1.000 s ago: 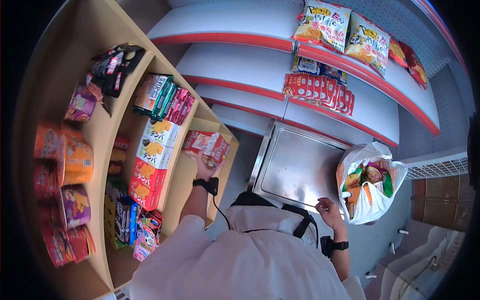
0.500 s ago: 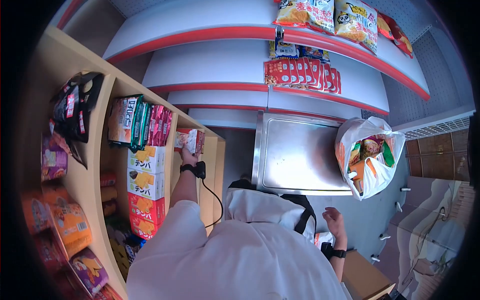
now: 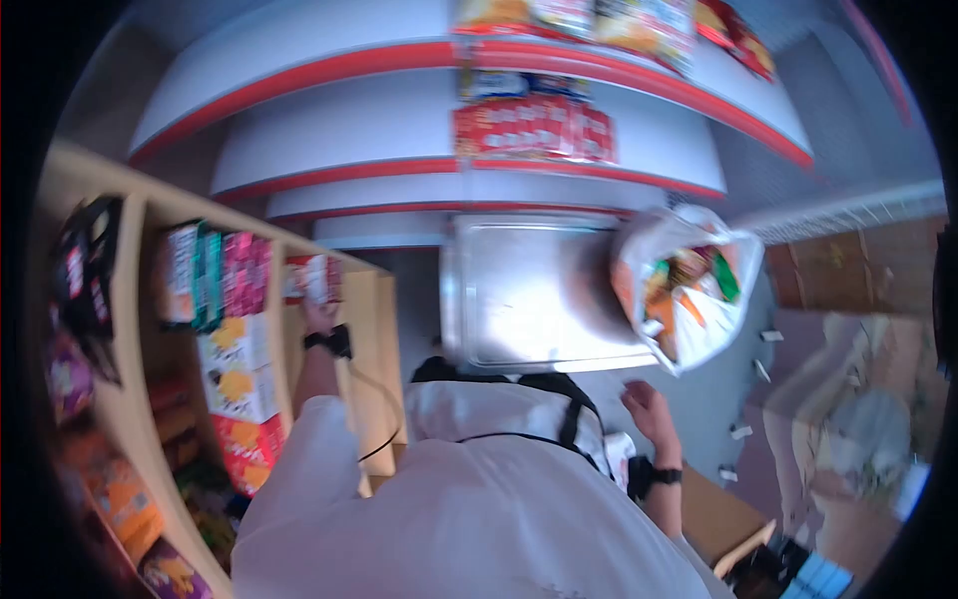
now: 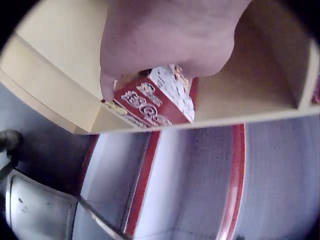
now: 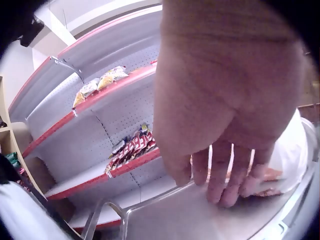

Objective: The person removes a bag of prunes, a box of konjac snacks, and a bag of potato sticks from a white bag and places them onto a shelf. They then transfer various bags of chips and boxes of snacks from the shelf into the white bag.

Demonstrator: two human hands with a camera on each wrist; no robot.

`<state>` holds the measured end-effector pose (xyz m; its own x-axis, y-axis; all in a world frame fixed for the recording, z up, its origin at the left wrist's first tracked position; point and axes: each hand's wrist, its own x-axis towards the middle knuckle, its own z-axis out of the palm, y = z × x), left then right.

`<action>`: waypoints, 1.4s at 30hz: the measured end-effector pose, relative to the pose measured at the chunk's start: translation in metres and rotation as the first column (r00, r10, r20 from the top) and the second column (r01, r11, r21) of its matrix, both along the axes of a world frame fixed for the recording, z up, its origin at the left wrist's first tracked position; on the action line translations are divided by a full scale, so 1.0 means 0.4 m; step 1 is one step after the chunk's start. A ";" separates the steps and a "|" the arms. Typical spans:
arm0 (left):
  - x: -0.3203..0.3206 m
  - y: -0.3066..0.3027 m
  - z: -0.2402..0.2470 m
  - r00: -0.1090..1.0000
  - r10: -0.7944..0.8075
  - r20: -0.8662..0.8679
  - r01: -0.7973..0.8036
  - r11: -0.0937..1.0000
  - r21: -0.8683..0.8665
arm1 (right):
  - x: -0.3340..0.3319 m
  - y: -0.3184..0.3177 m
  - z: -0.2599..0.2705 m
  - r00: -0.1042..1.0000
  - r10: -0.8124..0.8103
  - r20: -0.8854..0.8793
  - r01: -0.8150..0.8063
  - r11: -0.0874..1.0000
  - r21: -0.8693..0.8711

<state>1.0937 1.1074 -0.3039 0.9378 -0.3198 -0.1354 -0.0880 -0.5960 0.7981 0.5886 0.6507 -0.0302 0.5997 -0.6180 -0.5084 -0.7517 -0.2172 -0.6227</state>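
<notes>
- Left wrist view: the left hand is gripping a red-and-white box with curled fingers.
- It is sitting in a wooden compartment, at nine o'clock in the head view.
- At four o'clock the right hand is hanging, fingers slightly apart.
- A white bag is sitting at three o'clock.

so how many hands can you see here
2: the left hand grips a red-and-white box in the wooden shelf unit; the right hand is free near the white plastic bag.
</notes>
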 end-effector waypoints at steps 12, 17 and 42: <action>-0.490 -0.623 0.365 0.858 0.190 -0.478 -0.416 0.803 -0.426 | 0.140 -0.366 0.144 0.905 0.153 0.397 0.124 0.797 -0.591; -0.610 -0.875 0.557 0.846 -0.366 -0.387 0.121 0.840 -0.530 | 0.104 -0.516 0.042 0.984 0.171 0.044 -0.126 0.857 -0.500; -0.987 -1.493 0.653 0.434 -0.880 -0.193 0.900 0.413 0.141 | -0.330 -0.601 0.105 0.904 -0.395 0.161 0.426 0.824 -0.374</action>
<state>0.6988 0.5101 -0.0428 0.1256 -0.9253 -0.3578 -0.6094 -0.3566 0.7082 0.4565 0.4102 0.0119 0.2711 -0.9528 -0.1368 -0.7820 -0.1352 -0.6085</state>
